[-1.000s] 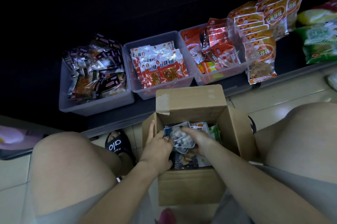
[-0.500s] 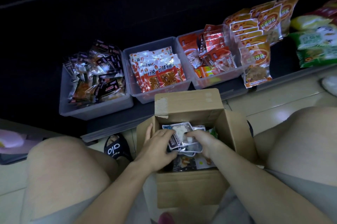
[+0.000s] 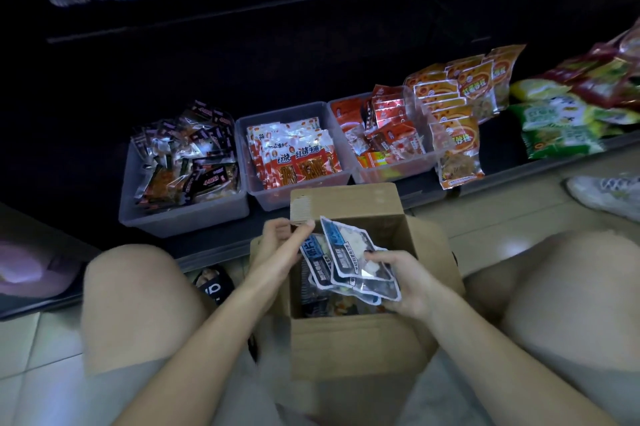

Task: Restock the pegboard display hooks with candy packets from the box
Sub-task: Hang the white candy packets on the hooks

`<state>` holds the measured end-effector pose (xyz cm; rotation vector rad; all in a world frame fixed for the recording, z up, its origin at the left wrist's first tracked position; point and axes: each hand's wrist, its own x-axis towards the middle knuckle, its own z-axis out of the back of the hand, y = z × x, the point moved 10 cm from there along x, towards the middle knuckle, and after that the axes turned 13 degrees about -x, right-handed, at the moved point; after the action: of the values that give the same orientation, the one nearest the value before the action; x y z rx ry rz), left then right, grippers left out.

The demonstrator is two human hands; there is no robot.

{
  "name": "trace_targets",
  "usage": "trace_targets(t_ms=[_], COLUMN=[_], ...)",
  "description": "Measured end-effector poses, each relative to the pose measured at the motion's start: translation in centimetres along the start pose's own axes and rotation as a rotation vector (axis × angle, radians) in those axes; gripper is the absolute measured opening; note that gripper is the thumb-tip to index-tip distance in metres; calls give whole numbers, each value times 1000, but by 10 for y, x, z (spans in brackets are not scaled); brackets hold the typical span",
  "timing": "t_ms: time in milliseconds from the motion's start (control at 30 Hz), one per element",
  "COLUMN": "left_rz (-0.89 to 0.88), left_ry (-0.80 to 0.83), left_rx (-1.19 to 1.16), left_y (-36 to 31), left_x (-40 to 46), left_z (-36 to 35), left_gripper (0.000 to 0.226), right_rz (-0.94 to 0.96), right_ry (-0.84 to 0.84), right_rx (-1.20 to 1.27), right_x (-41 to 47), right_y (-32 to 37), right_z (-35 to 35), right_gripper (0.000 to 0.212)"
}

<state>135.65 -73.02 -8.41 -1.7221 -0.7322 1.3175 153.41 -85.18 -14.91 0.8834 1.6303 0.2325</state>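
While the cardboard box (image 3: 360,339) sits open on the floor between the person's knees, a small fan of candy packets (image 3: 349,261) is held just above its opening. These packets are clear plastic with blue-and-white printed panels, dark edges and pale lumps of candy showing through; at least three overlap, tilted with their tops toward the far left. More packets lie in the box beneath them, too dim to tell apart.

Right hand (image 3: 412,283) grips the near right corner of the fan, thumb lying on top of the front packet and fingers curled under it, so the bundle is pinched between them. Left hand (image 3: 280,249) is at the far left edge of the fan, its fingers bent together with the fingertips (image 3: 308,225) touching the top of the leftmost packet beside the box's far flap; whether it truly pinches that packet cannot be told
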Motion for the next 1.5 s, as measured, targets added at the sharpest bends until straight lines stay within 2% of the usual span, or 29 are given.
trace_targets(t_ms=[33, 100, 167, 233, 333, 433, 533, 567, 667, 767, 933, 1100, 1233, 1400, 1500], left_rz=[14, 92, 197, 251, 255, 264, 219, 177, 42, -73, -172, -238, -273, -323, -378], left_ry=[-25, 19, 179, 277, 272, 274, 270, 269, 208, 119, 72, 149, 214, 316, 336], left_rx=[-32, -79, -87, -85, -109, -113, -110, -91, -17, 26, 41, 63, 189, 279, 297], left_y=[0, 2, 9, 16, 20, 22, 21, 17, 6, -4, -22, -47, -72, -109, -137], left_x=[-1, -7, -19, -28, -29, -30, -26, -27, -26, -25, -24, -17, -13, -14, -15], left_z=[3, -6, -29, -44, -45, -44, -40, -40, -35, -29, -26, -37, -50, -80, -94], left_gripper=[98, 84, 62, 48, 42, 51, 90, 94, 64, 54, 59, 57, 80, 94, 81], right_rz=[19, 69, 109, 138, 165, 203, 219, 226, 281, 368, 415, 488, 482, 483, 516], right_ry=[9, 30, 64, 117, 161, 151, 106, 100, 68, -54, -192, -236, -300, -352, -352], right_rx=[28, 72, 79, 77, 81, 54, 15, 3, -64, -119, -64, 40, 198, 287, 208], right_x=[-2, -8, -16, -22, -26, -29, -28, -27, -31, -36, -40, -56, -64, -76, -89], right_y=[2, 10, 16, 18, 19, 24, 26, 28, 34, 43, 54, 78, 92, 123, 147], right_z=[-1, -5, -13, -22, -29, -31, -30, -30, -32, -27, -15, -13, -6, -2, -5], right_gripper=[43, 40, 38, 42, 46, 50, 49, 44, 36, 31, 52, 43, 38, 29, 24])
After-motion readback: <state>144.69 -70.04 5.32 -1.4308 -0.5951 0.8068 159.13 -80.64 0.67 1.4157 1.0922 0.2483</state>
